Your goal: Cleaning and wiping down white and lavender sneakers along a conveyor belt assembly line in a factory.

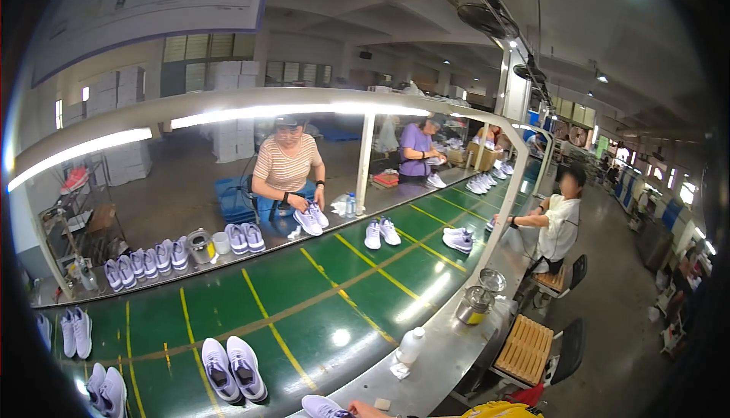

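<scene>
At the lower edge, my right hand comes in from the right, with its fingers curled at the end of a pale lilac sneaker. Most of this hand and part of the shoe are cut off by the frame. My left hand is out of view. A small pale block lies on the metal ledge beside the hand. Just ahead, on the green conveyor belt, a pair of lilac sneakers stands with dark undersoles showing. Another pair stands at the lower left.
A white bottle and a metal pot stand on the near ledge. Across the belt, a person in a striped top handles sneakers. Wooden-slatted chairs stand at the right. Yellow fabric shows at the lower edge.
</scene>
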Demonstrator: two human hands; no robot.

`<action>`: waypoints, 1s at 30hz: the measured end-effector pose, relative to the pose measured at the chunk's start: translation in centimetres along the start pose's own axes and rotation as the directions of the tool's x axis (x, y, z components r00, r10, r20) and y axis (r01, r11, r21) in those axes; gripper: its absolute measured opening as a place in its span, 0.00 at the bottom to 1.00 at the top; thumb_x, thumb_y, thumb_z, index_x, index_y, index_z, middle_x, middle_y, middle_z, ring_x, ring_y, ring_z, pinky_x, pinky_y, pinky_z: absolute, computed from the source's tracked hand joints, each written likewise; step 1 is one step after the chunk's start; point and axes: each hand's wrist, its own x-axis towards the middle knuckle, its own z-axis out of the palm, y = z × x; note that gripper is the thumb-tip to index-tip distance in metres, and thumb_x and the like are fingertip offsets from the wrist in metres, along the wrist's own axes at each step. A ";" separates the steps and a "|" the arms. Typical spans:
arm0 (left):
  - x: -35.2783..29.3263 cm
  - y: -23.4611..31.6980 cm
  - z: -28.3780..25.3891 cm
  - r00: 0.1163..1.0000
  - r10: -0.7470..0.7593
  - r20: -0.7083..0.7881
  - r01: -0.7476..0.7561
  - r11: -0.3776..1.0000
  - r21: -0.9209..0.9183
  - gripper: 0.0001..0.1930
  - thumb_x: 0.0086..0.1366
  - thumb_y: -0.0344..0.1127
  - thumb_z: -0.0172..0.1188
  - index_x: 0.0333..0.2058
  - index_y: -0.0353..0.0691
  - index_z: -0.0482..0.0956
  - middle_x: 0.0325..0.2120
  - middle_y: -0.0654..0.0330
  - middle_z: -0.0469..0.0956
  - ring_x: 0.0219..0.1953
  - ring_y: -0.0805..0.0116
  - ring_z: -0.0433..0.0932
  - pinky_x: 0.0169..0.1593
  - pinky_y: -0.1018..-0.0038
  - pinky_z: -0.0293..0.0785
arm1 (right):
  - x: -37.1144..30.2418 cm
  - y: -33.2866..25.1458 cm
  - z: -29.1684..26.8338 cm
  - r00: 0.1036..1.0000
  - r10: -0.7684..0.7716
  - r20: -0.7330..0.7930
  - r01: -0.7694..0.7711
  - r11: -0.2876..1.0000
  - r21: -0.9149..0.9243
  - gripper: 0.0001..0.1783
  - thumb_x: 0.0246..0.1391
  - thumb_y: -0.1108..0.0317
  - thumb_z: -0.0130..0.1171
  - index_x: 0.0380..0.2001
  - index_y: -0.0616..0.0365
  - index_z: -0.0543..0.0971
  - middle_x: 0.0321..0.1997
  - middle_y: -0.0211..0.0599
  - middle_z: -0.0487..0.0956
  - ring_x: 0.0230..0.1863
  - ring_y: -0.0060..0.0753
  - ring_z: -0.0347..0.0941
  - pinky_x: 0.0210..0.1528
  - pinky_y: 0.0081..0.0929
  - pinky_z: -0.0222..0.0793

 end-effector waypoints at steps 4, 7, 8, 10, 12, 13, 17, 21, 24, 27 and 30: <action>0.1 -0.7 -0.5 1.000 0.001 -0.003 -0.001 1.000 0.030 0.44 0.64 0.50 0.63 0.67 0.28 0.52 0.50 0.37 0.77 0.50 0.48 0.80 0.52 0.61 0.76 | 1.7 4.6 0.7 0.992 0.018 0.125 -0.036 0.990 0.135 0.16 0.54 0.61 0.62 0.39 0.63 0.81 0.33 0.48 0.82 0.35 0.46 0.77 0.41 0.41 0.73; -0.2 -1.1 -0.8 1.000 -0.009 0.003 0.009 0.999 0.052 0.43 0.64 0.50 0.63 0.66 0.29 0.53 0.49 0.37 0.78 0.50 0.49 0.80 0.52 0.61 0.76 | 1.9 6.5 1.0 0.974 0.031 0.226 -0.085 0.969 0.232 0.16 0.54 0.63 0.62 0.41 0.64 0.81 0.34 0.47 0.83 0.35 0.44 0.78 0.41 0.39 0.74; -0.5 -1.3 -0.9 1.000 -0.014 0.001 0.014 0.998 0.058 0.42 0.64 0.50 0.63 0.66 0.29 0.54 0.49 0.38 0.78 0.49 0.49 0.80 0.52 0.61 0.76 | 1.5 6.6 1.1 0.972 0.026 0.232 -0.082 0.968 0.237 0.16 0.54 0.63 0.62 0.41 0.64 0.81 0.34 0.47 0.83 0.35 0.44 0.78 0.41 0.39 0.74; -1.3 -1.8 -1.2 1.000 -0.026 -0.013 0.027 0.997 0.068 0.42 0.64 0.50 0.63 0.65 0.29 0.55 0.48 0.38 0.78 0.49 0.49 0.80 0.52 0.61 0.76 | 0.2 6.1 1.6 0.959 0.124 0.255 -0.187 0.952 0.241 0.18 0.52 0.65 0.60 0.44 0.63 0.79 0.35 0.44 0.82 0.34 0.39 0.76 0.38 0.36 0.73; -0.5 -1.7 -0.9 0.999 -0.022 -0.050 0.025 0.998 0.066 0.41 0.64 0.50 0.63 0.65 0.29 0.55 0.48 0.38 0.78 0.49 0.49 0.80 0.52 0.61 0.76 | 0.0 4.9 0.6 0.939 0.203 0.277 -0.268 0.937 0.223 0.20 0.51 0.67 0.58 0.48 0.62 0.77 0.36 0.41 0.81 0.33 0.33 0.74 0.34 0.32 0.72; 0.2 -1.5 -0.8 0.995 -0.019 -0.095 0.025 0.998 0.059 0.41 0.64 0.49 0.63 0.64 0.30 0.56 0.48 0.38 0.78 0.49 0.49 0.80 0.52 0.61 0.76 | 0.6 4.0 -0.1 0.928 0.223 0.299 -0.290 0.935 0.202 0.22 0.50 0.68 0.58 0.50 0.62 0.76 0.37 0.39 0.81 0.33 0.30 0.74 0.32 0.31 0.71; 1.7 -0.9 -0.6 0.977 -0.006 -0.212 0.015 0.999 0.044 0.39 0.64 0.49 0.63 0.63 0.30 0.57 0.47 0.39 0.78 0.48 0.49 0.80 0.51 0.62 0.76 | -0.4 0.9 -1.6 0.923 0.184 0.337 -0.269 0.936 0.225 0.16 0.47 0.70 0.58 0.41 0.62 0.78 0.31 0.30 0.78 0.30 0.25 0.71 0.28 0.32 0.69; 1.1 -0.6 -0.4 0.965 -0.008 -0.261 0.021 0.999 0.048 0.37 0.63 0.49 0.63 0.62 0.31 0.59 0.46 0.39 0.79 0.48 0.49 0.80 0.51 0.62 0.77 | 0.6 6.2 0.9 0.909 0.267 0.321 -0.364 0.882 0.298 0.13 0.46 0.70 0.59 0.38 0.61 0.79 0.29 0.27 0.77 0.29 0.23 0.71 0.27 0.30 0.69; 0.4 -0.6 -0.5 0.956 -0.020 -0.292 0.037 0.998 0.055 0.36 0.63 0.49 0.63 0.61 0.31 0.60 0.46 0.40 0.79 0.48 0.49 0.81 0.50 0.62 0.77 | 0.4 7.1 1.2 0.890 0.110 0.443 -0.368 0.748 0.553 0.12 0.46 0.72 0.59 0.37 0.61 0.79 0.29 0.29 0.77 0.30 0.24 0.71 0.27 0.29 0.69; -0.8 -1.0 -0.6 0.943 -0.045 -0.330 0.067 0.996 0.056 0.35 0.63 0.48 0.63 0.60 0.32 0.61 0.45 0.40 0.79 0.47 0.49 0.81 0.50 0.62 0.77 | -0.3 6.3 0.7 0.904 -0.095 0.417 -0.303 0.544 0.783 0.12 0.47 0.72 0.61 0.37 0.61 0.78 0.28 0.30 0.76 0.28 0.23 0.71 0.24 0.28 0.68; -2.6 -1.3 -0.5 0.927 -0.079 -0.366 0.106 0.993 0.054 0.34 0.63 0.48 0.63 0.60 0.32 0.62 0.45 0.40 0.79 0.47 0.49 0.81 0.50 0.62 0.77 | 0.9 8.3 1.9 0.887 0.209 0.412 -0.417 0.746 0.520 0.10 0.49 0.70 0.64 0.35 0.60 0.78 0.28 0.31 0.76 0.25 0.24 0.71 0.22 0.29 0.68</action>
